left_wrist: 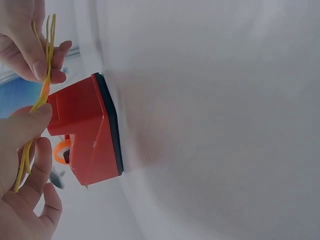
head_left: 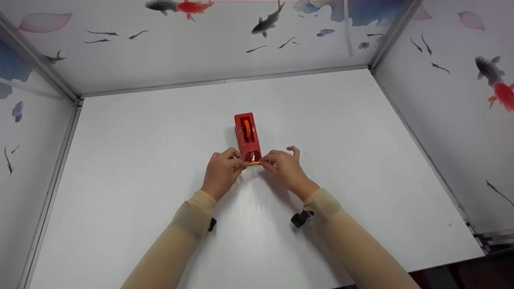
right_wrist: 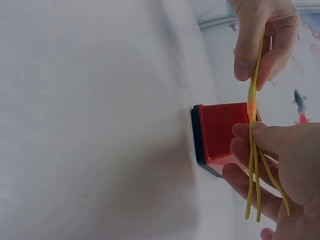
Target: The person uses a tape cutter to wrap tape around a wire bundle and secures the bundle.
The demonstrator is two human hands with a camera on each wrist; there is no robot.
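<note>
Between both hands a bundle of thin yellow wires (right_wrist: 253,155) is stretched, with a band of orange tape (right_wrist: 251,107) around its middle. My left hand (head_left: 224,170) pinches the bundle on one side of the tape with thumb and fingers. On the other side, my right hand (head_left: 286,168) pinches it the same way. Loose wire ends fan out past the fingers in the wrist views. Just beyond the bundle stands a red tape dispenser (head_left: 248,138) with a dark base and an orange tape roll (head_left: 247,128) in it. Its cutter end faces the hands.
A white table (head_left: 132,160) lies under everything. Printed panels with fish (head_left: 267,22) wall in its back and sides. Small black wrist cameras (head_left: 300,219) sit below the sleeves.
</note>
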